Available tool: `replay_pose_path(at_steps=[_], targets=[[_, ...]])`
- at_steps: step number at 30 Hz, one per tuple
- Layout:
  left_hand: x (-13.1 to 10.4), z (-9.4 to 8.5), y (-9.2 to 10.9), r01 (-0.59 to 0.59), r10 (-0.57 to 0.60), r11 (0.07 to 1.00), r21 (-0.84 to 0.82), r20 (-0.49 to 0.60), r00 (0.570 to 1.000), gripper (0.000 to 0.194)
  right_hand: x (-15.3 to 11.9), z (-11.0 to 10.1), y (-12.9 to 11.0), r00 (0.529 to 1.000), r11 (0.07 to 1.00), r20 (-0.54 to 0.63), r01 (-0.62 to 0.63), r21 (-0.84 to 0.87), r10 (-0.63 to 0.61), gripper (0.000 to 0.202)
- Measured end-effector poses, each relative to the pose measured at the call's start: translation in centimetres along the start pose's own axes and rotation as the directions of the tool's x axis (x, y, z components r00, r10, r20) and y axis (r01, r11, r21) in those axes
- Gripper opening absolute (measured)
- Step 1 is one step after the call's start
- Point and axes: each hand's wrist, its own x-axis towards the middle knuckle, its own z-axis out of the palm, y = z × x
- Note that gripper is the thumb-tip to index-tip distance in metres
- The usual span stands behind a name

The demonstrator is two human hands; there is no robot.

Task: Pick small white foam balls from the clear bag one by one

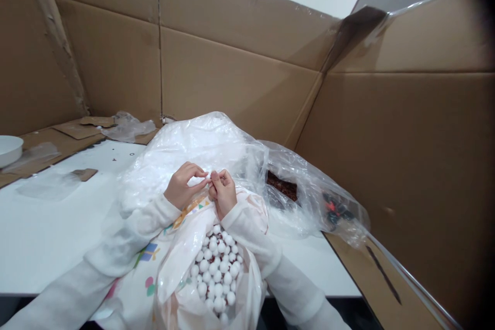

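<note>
My left hand [184,185] and my right hand [224,193] meet in front of me, fingertips almost touching. A small white ball [208,176] shows between them, pinched by the thumb and forefinger of my left hand. The fingers of my right hand are closed right beside it; what they grip is too small to make out. Below my hands, a pinkish-white plastic bag [176,273] stands open in my lap, holding many white balls [218,273] with dark red bits among them. A large clear bag full of white pieces [193,144] lies just beyond my hands.
Cardboard walls [232,56] enclose the white table [27,252]. On the right, a clear bag [309,180] holds dark brown material [281,185] and a black-and-red bundle [334,209]. Plastic scraps [129,126], a cardboard piece [85,174] and a white bowl [10,151] are at left.
</note>
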Motion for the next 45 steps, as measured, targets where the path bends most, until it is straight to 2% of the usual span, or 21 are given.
replay_pose_path(at_steps=[5,11,15,18,22,26,34,45], targets=[[-0.2,0.0,-0.3,-0.007,0.007,0.998,-0.062,0.006,1.000,0.009,0.1,0.0,0.0,1.000,1.000,0.011,0.007,0.027,-0.007,0.034],[-0.3,-0.2,-0.4,-0.037,0.037,0.999,-0.011,-0.016,0.999,0.007,0.0,0.3,-0.1,1.000,0.999,0.018,-0.017,0.029,0.017,0.034],[-0.5,-0.3,-0.7,-0.047,0.047,0.999,0.026,0.011,0.999,0.009,-0.1,0.3,-0.4,0.991,0.992,0.057,-0.124,0.033,0.122,0.034],[-0.6,-0.2,-1.0,-0.057,0.056,0.998,0.041,0.028,0.998,0.008,-0.2,0.1,-0.8,0.970,0.974,0.124,-0.219,0.052,0.211,0.031],[-0.8,-0.2,-1.2,-0.038,0.036,0.999,0.037,0.033,0.999,0.011,-0.1,-0.1,-1.1,0.942,0.958,0.198,-0.284,0.034,0.272,0.028],[-0.7,-0.2,-0.9,-0.006,0.005,1.000,0.010,0.047,0.999,0.014,0.0,-0.1,-1.0,0.941,0.960,0.204,-0.279,0.008,0.271,0.029],[-0.8,-0.2,-1.3,-0.024,0.025,1.000,-0.012,0.080,0.997,0.010,-0.1,0.1,-1.0,0.956,0.969,0.165,-0.247,0.019,0.241,0.031],[-0.7,-0.2,-1.4,0.020,-0.015,0.998,-0.056,0.085,0.996,0.013,0.0,-0.3,-0.9,0.944,0.966,0.220,-0.257,0.028,0.245,0.031]])
